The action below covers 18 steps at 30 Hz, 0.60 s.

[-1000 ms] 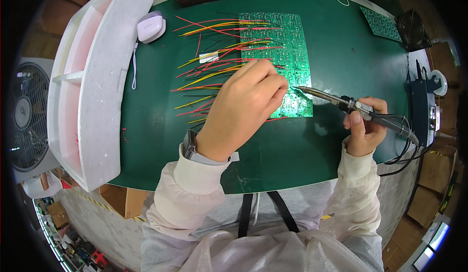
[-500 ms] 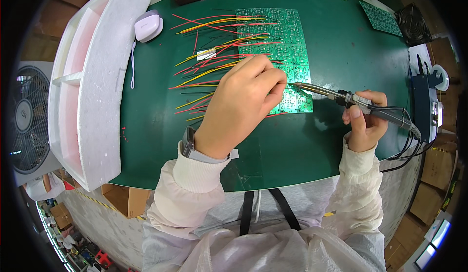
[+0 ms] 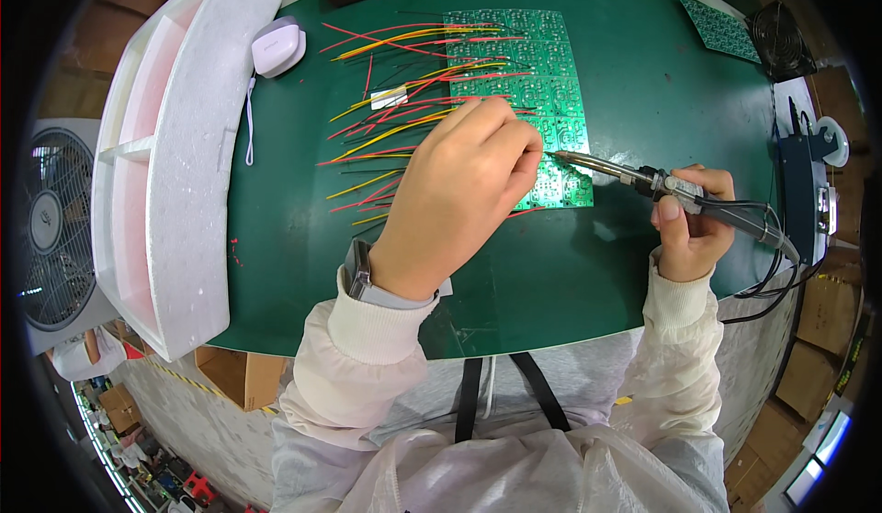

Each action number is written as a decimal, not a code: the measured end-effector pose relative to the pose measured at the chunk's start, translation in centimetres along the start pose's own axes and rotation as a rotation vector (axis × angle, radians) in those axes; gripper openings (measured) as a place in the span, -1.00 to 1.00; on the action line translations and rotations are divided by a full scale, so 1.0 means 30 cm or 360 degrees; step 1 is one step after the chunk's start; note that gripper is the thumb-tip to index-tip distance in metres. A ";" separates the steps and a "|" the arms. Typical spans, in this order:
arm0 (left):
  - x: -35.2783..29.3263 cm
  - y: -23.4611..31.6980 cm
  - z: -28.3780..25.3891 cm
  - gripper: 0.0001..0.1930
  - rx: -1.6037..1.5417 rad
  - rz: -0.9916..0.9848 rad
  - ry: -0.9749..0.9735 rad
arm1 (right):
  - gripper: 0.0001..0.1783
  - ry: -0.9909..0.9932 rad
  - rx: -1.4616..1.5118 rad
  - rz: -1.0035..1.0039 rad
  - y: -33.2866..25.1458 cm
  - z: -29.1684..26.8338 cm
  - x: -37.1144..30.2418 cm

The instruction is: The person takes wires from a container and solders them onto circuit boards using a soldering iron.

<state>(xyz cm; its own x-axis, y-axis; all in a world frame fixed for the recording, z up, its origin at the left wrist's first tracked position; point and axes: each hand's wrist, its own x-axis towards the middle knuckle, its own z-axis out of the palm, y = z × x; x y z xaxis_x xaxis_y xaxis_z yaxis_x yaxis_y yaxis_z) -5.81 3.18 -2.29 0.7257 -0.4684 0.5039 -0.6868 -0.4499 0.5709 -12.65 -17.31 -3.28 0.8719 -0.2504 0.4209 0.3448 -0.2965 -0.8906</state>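
The green board (image 3: 551, 58), gridded with small circuits, lies flat on the bench (image 3: 661, 81) beneath red, yellow and black wires (image 3: 381, 141), partly hidden by the left hand (image 3: 469, 187), its grip pinched, contents unseen, while the right hand (image 3: 694, 237) grips the iron (image 3: 643, 179) beside it.

One bare left hand (image 3: 459, 187), back uppermost, fingers bent, fingertips apparently pinched though largely hidden; one bare right hand (image 3: 691, 248), curled in a grip, thumb extended; one cream-sleeved left forearm (image 3: 347, 371), slanting inward; one cream-sleeved right forearm (image 3: 680, 361), reaching forward.
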 end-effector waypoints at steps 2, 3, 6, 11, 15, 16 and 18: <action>-0.001 0.000 0.000 -0.90 -0.0011 -0.0021 0.0000 | -0.69 -0.0003 -0.0007 -0.0012 -0.003 0.002 0.001; -0.001 0.000 0.001 -0.90 -0.0018 -0.0028 -0.0002 | -0.69 -0.0008 -0.0024 -0.0036 -0.004 0.003 0.001; -0.004 -0.003 0.005 -0.89 -0.0008 -0.0031 0.0001 | -0.69 -0.0011 -0.0057 -0.0079 -0.003 0.005 0.001; -0.002 0.000 0.013 -0.89 -0.0007 -0.0026 0.0026 | -0.68 0.0023 -0.0029 -0.0085 -0.006 0.018 0.003; -0.007 0.000 0.018 -0.88 -0.0036 -0.0061 0.0051 | -0.68 0.0040 0.0030 -0.0043 -0.004 0.025 -0.002; -0.007 0.000 0.019 -0.88 -0.0039 -0.0068 0.0053 | -0.68 0.0045 0.0049 -0.0030 -0.004 0.024 -0.003; -0.007 0.001 0.022 -0.88 -0.0059 -0.0068 0.0063 | -0.69 0.0049 0.0039 -0.0063 0.003 0.021 -0.008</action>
<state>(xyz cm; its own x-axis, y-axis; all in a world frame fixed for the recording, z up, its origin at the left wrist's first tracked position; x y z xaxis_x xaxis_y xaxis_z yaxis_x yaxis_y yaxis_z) -6.02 2.77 -2.80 0.7557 -0.4186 0.5037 -0.6539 -0.4400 0.6154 -12.60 -16.68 -3.56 0.8462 -0.2675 0.4609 0.3879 -0.2841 -0.8769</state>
